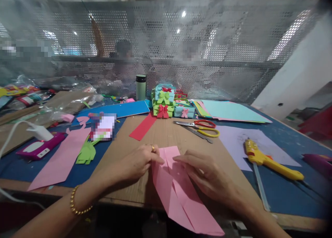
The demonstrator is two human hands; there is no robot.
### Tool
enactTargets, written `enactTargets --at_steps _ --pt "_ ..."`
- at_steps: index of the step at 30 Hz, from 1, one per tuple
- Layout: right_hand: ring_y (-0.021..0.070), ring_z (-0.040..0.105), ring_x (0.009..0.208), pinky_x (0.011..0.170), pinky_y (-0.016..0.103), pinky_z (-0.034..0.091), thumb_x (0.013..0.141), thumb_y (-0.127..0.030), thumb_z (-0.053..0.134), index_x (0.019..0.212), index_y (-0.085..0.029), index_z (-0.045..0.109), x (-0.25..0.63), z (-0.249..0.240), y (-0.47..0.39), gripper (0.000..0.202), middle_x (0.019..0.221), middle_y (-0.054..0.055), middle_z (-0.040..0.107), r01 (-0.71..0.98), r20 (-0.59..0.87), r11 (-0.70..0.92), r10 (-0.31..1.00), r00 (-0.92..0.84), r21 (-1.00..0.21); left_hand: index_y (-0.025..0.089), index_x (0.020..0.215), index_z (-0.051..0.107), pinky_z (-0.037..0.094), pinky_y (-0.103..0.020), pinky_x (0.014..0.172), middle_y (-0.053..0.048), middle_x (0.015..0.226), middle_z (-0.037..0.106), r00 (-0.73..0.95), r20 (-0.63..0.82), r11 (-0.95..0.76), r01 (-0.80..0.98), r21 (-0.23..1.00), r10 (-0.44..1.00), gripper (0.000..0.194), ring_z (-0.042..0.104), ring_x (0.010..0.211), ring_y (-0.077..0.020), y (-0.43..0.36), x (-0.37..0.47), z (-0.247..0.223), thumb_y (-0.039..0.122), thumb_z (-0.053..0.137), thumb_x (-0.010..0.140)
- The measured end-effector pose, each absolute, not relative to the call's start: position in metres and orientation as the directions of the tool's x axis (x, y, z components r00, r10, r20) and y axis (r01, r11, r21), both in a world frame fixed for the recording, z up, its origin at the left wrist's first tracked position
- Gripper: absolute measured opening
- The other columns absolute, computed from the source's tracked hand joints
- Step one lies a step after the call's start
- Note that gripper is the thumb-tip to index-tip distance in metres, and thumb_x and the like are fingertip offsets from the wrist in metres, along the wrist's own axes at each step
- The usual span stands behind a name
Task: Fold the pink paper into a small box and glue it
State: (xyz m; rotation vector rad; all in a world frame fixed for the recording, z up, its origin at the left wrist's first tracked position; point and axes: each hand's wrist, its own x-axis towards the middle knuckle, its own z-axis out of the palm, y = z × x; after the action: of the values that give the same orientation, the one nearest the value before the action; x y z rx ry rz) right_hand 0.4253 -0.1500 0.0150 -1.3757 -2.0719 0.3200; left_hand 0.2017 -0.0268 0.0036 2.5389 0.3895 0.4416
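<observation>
A folded pink paper (178,193) lies over the front edge of the cardboard, its near end hanging toward me. My left hand (141,162), with a ring and a gold bead bracelet on its wrist, grips the paper's upper left edge between thumb and fingers. My right hand (204,169) is at the upper right edge, thumb and fingers closed on the paper. A crease runs down the middle between both hands. Beyond them on the cardboard (121,155) are a red paper strip (144,126) and two pairs of scissors (198,127).
Small paper boxes with bows (163,108) stand at the back beside a green bottle (140,87). A yellow glue gun (272,163) lies right on lilac paper. At left are a purple device (43,146), pink paper (63,155) and green cutouts (86,152).
</observation>
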Motion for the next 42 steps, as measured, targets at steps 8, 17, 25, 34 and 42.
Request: enactTargets --at_steps 8,17,25,34,42 --pt "0.0151 0.055 0.08 0.065 0.026 0.038 0.091 -0.009 0.049 0.108 -0.02 0.067 0.416 0.03 -0.156 0.027 0.088 0.006 0.062 0.775 0.261 0.466 0.884 -0.388 -0.427 0.025 0.093 0.074 0.043 -0.03 0.085 -0.001 0.101 0.067 0.924 0.181 -0.787 0.17 0.593 0.336 0.052 0.057 0.096 -0.0152 -0.025 0.212 0.018 -0.007 0.037 0.077" --pt "0.0139 0.05 0.082 0.067 0.025 0.036 0.078 0.0 0.058 0.089 -0.021 0.068 0.421 0.04 -0.137 0.025 0.092 0.002 0.056 0.7 0.056 0.551 0.802 -0.595 -0.454 0.024 0.092 0.073 0.044 -0.029 0.081 -0.002 0.096 0.066 0.889 0.292 -0.787 0.112 0.606 0.352 0.045 0.056 0.092 -0.0148 -0.027 0.212 -0.004 -0.004 0.037 0.084" --pt "0.015 0.053 0.084 0.072 0.026 0.04 0.086 -0.002 0.048 0.095 -0.017 0.063 0.419 0.041 -0.136 0.023 0.093 0.005 0.06 0.751 0.089 0.473 0.866 -0.491 -0.461 0.022 0.098 0.069 0.042 -0.031 0.08 -0.005 0.098 0.065 0.893 0.354 -0.854 0.062 0.516 0.278 0.044 0.054 0.094 -0.0177 -0.026 0.212 -0.007 -0.006 0.037 0.083" --pt "0.0142 0.057 0.08 0.073 0.025 0.041 0.078 0.003 0.045 0.089 -0.017 0.062 0.431 0.038 -0.122 0.028 0.088 0.004 0.066 0.73 0.152 0.49 0.864 -0.481 -0.476 0.022 0.101 0.068 0.039 -0.031 0.076 -0.005 0.096 0.063 0.874 0.413 -0.881 0.034 0.472 0.255 0.039 0.053 0.089 -0.0176 -0.023 0.213 -0.019 -0.002 0.042 0.085" --pt "0.0133 0.058 0.075 0.072 0.025 0.043 0.074 0.003 0.046 0.083 -0.016 0.063 0.439 0.036 -0.114 0.027 0.082 0.002 0.068 0.735 0.164 0.451 0.887 -0.432 -0.506 0.027 0.108 0.071 0.039 -0.031 0.074 -0.006 0.092 0.059 0.883 0.377 -0.878 0.077 0.473 0.281 0.035 0.051 0.086 -0.0175 -0.025 0.215 -0.019 0.011 0.044 0.094"
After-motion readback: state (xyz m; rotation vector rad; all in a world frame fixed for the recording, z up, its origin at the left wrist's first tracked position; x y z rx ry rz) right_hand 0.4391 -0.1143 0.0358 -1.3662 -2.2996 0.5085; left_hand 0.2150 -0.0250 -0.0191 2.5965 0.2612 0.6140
